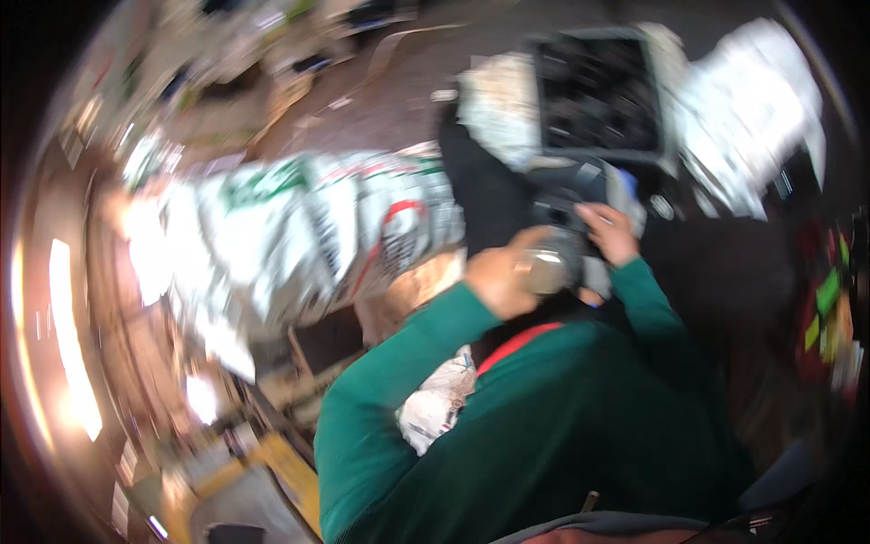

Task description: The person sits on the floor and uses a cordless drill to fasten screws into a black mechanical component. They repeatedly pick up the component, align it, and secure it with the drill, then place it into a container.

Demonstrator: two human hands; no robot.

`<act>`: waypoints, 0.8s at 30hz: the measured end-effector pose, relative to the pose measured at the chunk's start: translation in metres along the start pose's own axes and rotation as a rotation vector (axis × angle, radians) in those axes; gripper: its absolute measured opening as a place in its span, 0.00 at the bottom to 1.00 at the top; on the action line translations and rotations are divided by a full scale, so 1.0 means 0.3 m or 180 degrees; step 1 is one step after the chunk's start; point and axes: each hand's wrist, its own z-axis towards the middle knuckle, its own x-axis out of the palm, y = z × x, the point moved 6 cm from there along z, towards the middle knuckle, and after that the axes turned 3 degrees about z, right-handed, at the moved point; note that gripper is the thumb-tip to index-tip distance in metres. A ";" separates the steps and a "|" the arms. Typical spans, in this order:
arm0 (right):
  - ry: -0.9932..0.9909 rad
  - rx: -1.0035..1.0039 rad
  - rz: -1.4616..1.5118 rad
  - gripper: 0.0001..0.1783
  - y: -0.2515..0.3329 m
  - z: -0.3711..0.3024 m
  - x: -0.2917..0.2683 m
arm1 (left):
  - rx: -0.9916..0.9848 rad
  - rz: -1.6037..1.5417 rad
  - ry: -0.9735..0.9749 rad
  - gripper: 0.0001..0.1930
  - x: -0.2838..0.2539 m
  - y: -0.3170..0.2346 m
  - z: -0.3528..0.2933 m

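Note:
My left hand (500, 279) is wrapped round a dark cylindrical part with a pale round end (546, 269), held in front of my chest. Its exact kind is lost in the motion blur. My right hand (612, 234) is just to the right, fingers bent at the dark upper side of the same part. Whether those fingers pinch anything I cannot make out. Just beyond both hands is a dark object with a blue-grey edge (621, 186), partly covered.
A grey-rimmed crate (671, 109) full of dark round parts stands at the far side. White sacks lie around it, one at the right (757, 104). A long white sack with green and red print (317, 227) stretches to the left. Colourful items (829, 299) are at the right edge.

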 end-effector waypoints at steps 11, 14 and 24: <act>-0.0134 -0.1506 -0.1755 0.16 -0.149 0.339 -0.324 | -0.0517 -0.0447 -0.0656 0.35 0.040 0.006 -0.121; -0.0060 -0.1476 -0.2155 0.15 -0.174 0.401 -0.362 | -0.0362 -0.0108 -0.0598 0.35 0.056 0.016 -0.089; -0.0059 -0.1950 -0.2954 0.17 -0.095 0.381 -0.310 | -0.0306 -0.1125 -0.0752 0.37 -0.017 0.066 -0.106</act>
